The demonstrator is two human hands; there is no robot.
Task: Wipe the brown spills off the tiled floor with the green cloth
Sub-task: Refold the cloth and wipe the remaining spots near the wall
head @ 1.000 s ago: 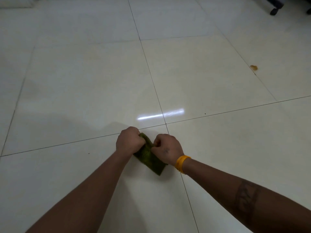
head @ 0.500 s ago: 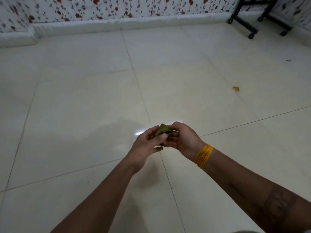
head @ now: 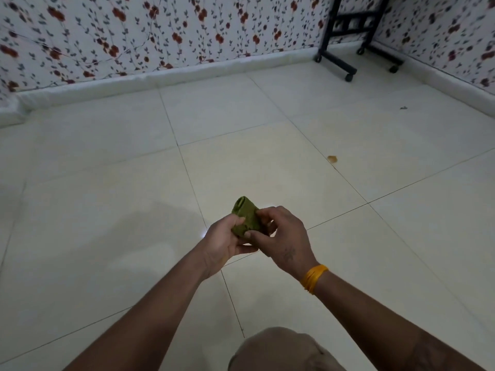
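I have the green cloth (head: 246, 220) bunched above the tiled floor (head: 267, 170), left hand (head: 223, 241) and right hand (head: 281, 241) fingers both pinching it, and the brown spill (head: 332, 158) far right may smear if what looks like a loose fold opens.

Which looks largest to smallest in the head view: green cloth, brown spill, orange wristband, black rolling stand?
1. black rolling stand, though cut off at the top edge
2. green cloth
3. orange wristband
4. brown spill
Distance from the camera shrinks the stand and spill.
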